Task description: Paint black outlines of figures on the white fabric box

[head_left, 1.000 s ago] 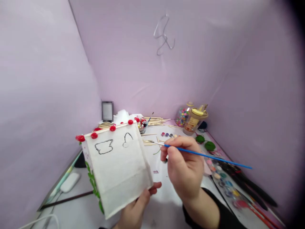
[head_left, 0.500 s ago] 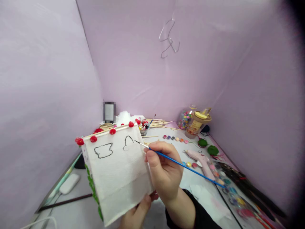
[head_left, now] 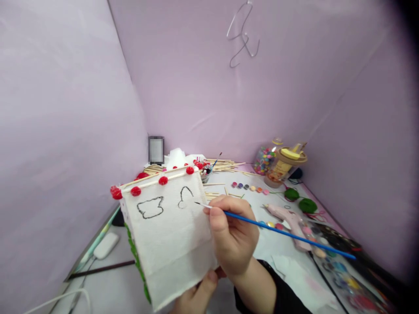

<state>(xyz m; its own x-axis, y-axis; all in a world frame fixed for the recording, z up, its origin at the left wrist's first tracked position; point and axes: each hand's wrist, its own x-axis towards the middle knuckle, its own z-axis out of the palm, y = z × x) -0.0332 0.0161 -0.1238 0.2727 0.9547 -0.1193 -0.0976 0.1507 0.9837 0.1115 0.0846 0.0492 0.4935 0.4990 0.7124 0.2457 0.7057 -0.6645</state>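
Observation:
My left hand (head_left: 196, 296) holds up a white fabric-covered box (head_left: 170, 240) from below; red pompoms line its top edge and green trim runs down its left side. Two black outlines are drawn on the front, a closed shape on the left and an unfinished arch on the right. My right hand (head_left: 234, 237) grips a thin blue paintbrush (head_left: 281, 232), whose tip touches the fabric just right of the arch outline.
On the table behind lie wooden sticks (head_left: 222, 165), small paint pots (head_left: 248, 187), a pink glue gun (head_left: 290, 220), two green pompoms (head_left: 299, 199), a jar of coloured beads (head_left: 265, 160), a yellow-lidded cup (head_left: 286, 163) and a paint palette (head_left: 340, 268). Lilac walls close in on three sides.
My right hand carried the brush left from over the table to the box; the tip now rests on the fabric by the arch outline. The view shifted slightly.

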